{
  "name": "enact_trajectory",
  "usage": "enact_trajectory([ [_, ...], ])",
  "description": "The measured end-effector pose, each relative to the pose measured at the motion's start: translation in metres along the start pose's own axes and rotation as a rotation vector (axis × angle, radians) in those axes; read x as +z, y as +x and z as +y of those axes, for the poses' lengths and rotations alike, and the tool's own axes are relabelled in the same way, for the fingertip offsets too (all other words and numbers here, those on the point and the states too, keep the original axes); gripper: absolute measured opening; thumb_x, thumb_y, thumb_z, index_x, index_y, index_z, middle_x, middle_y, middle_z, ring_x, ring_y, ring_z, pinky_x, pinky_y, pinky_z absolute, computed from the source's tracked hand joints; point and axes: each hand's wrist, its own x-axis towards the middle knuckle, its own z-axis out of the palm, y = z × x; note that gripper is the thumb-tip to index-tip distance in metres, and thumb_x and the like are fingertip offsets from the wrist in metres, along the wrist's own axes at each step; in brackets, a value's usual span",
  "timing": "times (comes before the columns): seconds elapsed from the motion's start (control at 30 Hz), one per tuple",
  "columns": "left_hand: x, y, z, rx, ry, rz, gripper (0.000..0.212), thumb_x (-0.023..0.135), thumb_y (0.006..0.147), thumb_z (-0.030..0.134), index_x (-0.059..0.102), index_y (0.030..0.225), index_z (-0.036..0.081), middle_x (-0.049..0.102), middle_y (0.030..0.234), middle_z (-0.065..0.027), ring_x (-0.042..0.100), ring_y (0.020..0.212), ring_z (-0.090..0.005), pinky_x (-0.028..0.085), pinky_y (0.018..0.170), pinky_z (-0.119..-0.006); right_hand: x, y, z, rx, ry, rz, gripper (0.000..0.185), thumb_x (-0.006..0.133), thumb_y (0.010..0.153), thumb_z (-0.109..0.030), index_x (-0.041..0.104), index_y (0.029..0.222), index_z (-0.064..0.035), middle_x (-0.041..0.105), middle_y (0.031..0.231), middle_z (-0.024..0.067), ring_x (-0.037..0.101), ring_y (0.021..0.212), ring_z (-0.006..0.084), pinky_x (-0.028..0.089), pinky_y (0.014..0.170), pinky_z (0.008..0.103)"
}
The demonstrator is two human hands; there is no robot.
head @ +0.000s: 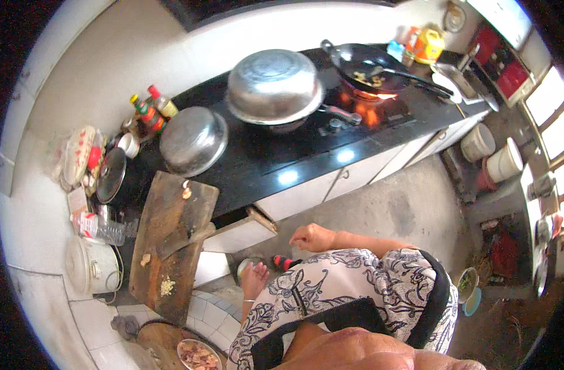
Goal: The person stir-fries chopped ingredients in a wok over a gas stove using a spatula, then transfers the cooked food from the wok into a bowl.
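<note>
My left hand (255,276), a bracelet at its wrist, hangs near my body with fingers spread and nothing in it. My right hand (311,237) is over the floor before me, its fingers loosely curled and no object visible in them. Neither touches the counter. To the left, a wooden cutting board (148,231) carries a cleaver (182,243), a small heap of minced garlic (166,286) and a few larger pieces. On the lit burner sits a black wok (349,58) with pale pieces (374,81) inside and a spatula (416,81) resting across its rim.
Flames (372,104) show under the wok. An upturned metal basin (275,85) covers a pan on the stove; a smaller basin (194,141) lies beside it. A cabinet door (240,231) stands ajar near my left hand. A bowl of meat (198,355) is at lower left.
</note>
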Motion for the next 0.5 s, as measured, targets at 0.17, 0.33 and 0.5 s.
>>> enact_trajectory([
  [0.17,0.068,0.019,-0.078,-0.019,-0.037,-0.22,0.028,0.048,0.089,0.026,0.045,0.113,0.013,0.059,0.095,-0.0072,0.057,0.086,-0.0234,0.048,0.073,-0.044,-0.06,-0.129,0.052,-0.095,-0.001,0.136,0.017,0.053,0.08,-0.007,0.062,0.094,-0.002,0.062,0.083,0.0151,0.062,0.068,0.0232,0.049,0.063,0.0331],
  [0.33,0.267,-0.012,-0.179,0.044,0.205,-0.313,0.03,0.048,0.089,0.02,0.043,0.116,0.011,0.057,0.101,-0.0104,0.057,0.088,-0.0238,0.048,0.077,-0.045,-0.16,-0.289,0.111,0.225,-0.02,0.35,0.018,0.051,0.083,-0.004,0.061,0.097,0.0003,0.063,0.083,0.0134,0.063,0.069,0.0188,0.051,0.061,0.0286],
  [0.5,0.406,-0.02,-0.261,-0.052,0.657,-0.583,0.026,0.045,0.09,0.018,0.044,0.114,0.01,0.056,0.102,-0.008,0.057,0.087,-0.0187,0.049,0.075,-0.036,-0.21,-0.408,0.14,0.493,0.241,0.634,0.018,0.052,0.084,-0.008,0.061,0.096,0.0015,0.064,0.083,0.0124,0.064,0.068,0.017,0.049,0.061,0.0265],
])
